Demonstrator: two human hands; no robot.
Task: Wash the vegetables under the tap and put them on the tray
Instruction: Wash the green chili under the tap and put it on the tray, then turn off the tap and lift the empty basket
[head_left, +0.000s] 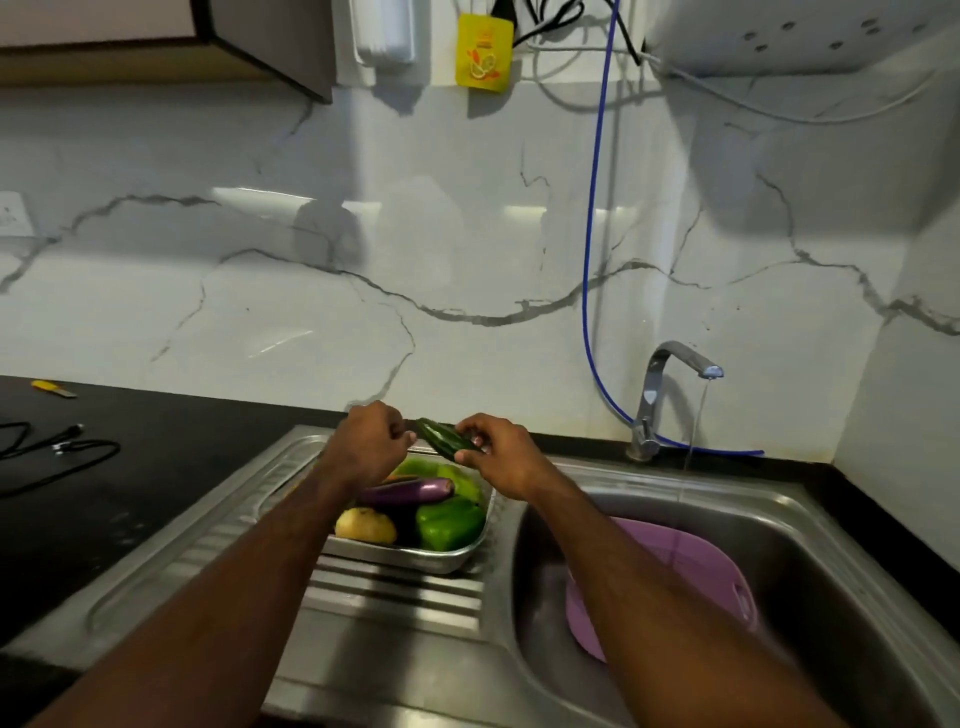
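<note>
Vegetables lie heaped in a steel tray (415, 558) on the ribbed draining board of the sink (363, 639): a yellowish round one (364, 526) at the near left, a green bell pepper (449, 522) at the near right, and a purple aubergine (408, 491) lying across the top, with more green behind it. To the right, in the sink basin, a purple plastic basin (691, 582) sits tilted, partly hidden by the right forearm. Just beyond the tray, both hands are raised above its far edge and hold a dark green cucumber (441, 439) between them. The right hand (498, 457) pinches its right end with thumb and fingertips; the left hand (371, 441) has its fingers curled at the left end, though that end is hidden, so I cannot tell how firmly it grips. Farther right, the tap (670, 384) runs a thin stream of water down into the sink basin, well apart from the cucumber. A blue hose (589, 260) hangs down the marble wall beside the tap. On the dark counter at the far left lie a black cable (62, 452) and a small yellow tool (52, 388).
</note>
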